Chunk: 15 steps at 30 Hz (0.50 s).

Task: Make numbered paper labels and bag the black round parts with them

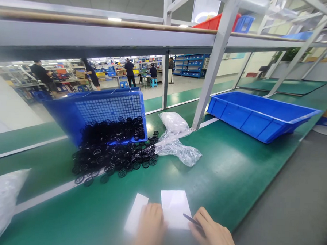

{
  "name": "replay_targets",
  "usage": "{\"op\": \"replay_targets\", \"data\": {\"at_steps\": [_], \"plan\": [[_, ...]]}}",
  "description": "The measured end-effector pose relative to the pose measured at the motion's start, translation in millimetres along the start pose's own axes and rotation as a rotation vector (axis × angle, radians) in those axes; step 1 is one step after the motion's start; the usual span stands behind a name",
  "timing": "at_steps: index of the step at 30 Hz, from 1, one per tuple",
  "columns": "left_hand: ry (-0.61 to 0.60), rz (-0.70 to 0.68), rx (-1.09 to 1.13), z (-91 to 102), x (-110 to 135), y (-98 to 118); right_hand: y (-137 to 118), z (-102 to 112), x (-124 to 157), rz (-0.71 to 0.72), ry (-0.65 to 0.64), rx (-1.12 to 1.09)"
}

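My right hand [212, 233] is closed around a slim black pen-like tool [192, 220], whose end points left over a white sheet [175, 207]. I cannot make out whether it is a pen or tweezers. Blurred by motion, my left hand [151, 224] lies between that sheet and a narrower white piece [136, 212]; its fingers look bent, and what they hold, if anything, is hidden. Beyond the hands, many black round spoked parts [118, 156] spill onto the green table [218, 169] from a blue crate [112, 98] tipped on its side.
Clear plastic bags [175, 148] lie right of the black parts. A blue tray [259, 116] stands at the right, behind a white post [213, 66]. Another plastic bag [0, 201] is at the left edge. A shelf beam [102, 37] crosses above. Several people work in the background.
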<state>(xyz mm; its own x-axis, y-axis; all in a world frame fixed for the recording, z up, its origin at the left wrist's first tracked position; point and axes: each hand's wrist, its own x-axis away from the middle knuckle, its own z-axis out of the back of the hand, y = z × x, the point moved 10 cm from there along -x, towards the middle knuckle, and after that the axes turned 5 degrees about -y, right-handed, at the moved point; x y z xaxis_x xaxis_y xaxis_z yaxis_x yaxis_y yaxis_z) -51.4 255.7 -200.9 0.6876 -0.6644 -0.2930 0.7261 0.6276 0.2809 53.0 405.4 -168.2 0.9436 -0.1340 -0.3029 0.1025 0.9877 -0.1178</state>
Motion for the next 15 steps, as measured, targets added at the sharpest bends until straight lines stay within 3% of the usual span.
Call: {"op": "replay_targets", "data": {"at_steps": [5,7,10,11,12,15], "plan": [[0.021,-0.547,-0.173,0.3,30,40,-1,2,-4,0.002,0.009,0.017],[0.173,-0.584,-0.217,5.5,40,45,1,4,-4,-0.004,0.004,0.000],[0.513,-0.473,-0.209,27.4,51,43,-1,13,1,0.007,0.050,-0.090],[0.546,-0.461,-0.206,31.1,53,44,-6,19,5,0.040,0.091,-0.121],[0.516,-0.476,-0.213,31.7,53,46,-13,24,9,0.088,0.133,-0.146],[0.250,-0.562,-0.258,24.9,49,52,-44,25,21,0.222,0.189,-0.165]]}}
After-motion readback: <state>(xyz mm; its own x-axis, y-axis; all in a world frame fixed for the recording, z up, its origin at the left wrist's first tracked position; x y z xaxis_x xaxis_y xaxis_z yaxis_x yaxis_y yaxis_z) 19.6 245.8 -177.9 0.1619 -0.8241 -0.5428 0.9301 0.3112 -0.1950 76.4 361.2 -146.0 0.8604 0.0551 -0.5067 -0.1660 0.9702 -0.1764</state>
